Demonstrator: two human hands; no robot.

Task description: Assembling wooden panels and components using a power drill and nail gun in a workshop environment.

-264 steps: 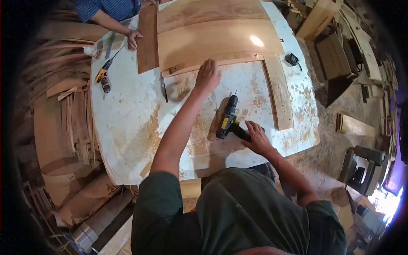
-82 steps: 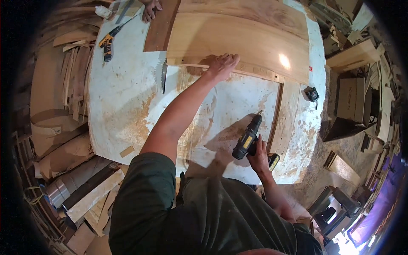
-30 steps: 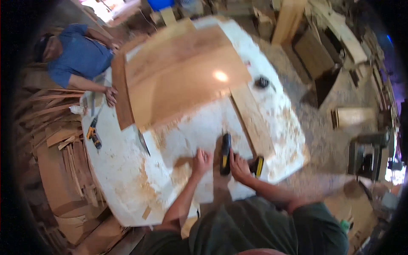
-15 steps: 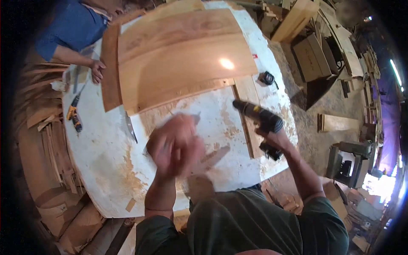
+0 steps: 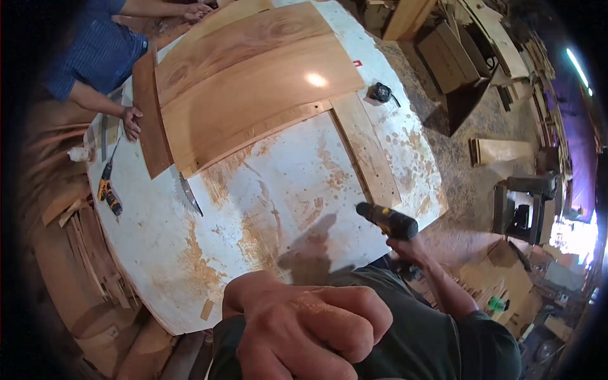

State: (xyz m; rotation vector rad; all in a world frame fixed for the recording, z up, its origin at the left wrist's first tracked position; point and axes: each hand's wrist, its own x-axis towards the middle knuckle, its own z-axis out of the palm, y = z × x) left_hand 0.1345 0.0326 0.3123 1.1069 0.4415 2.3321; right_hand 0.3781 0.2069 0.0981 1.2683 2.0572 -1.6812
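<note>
My left hand (image 5: 304, 329) is raised close under the camera, fingers curled into a fist with nothing visible in it. My right hand (image 5: 408, 248) grips a black and yellow cordless drill (image 5: 385, 221) at the near right edge of the white, sawdust-stained worktable (image 5: 266, 209), bit pointing left over the table. A large curved wooden panel (image 5: 253, 76) lies on the far half of the table, with a wooden strip (image 5: 366, 149) running from its right end toward the drill.
Another person in a blue shirt (image 5: 95, 57) stands at the far left, one hand (image 5: 131, 121) on the panel's end board. A handsaw (image 5: 189, 195), a second drill (image 5: 109, 196) and a tape measure (image 5: 380, 93) lie on the table. Wood stacks and boxes surround it.
My left hand has come off the table and risen right up to the camera. My right hand has lifted the drill off the table and carried it to the near right edge.
</note>
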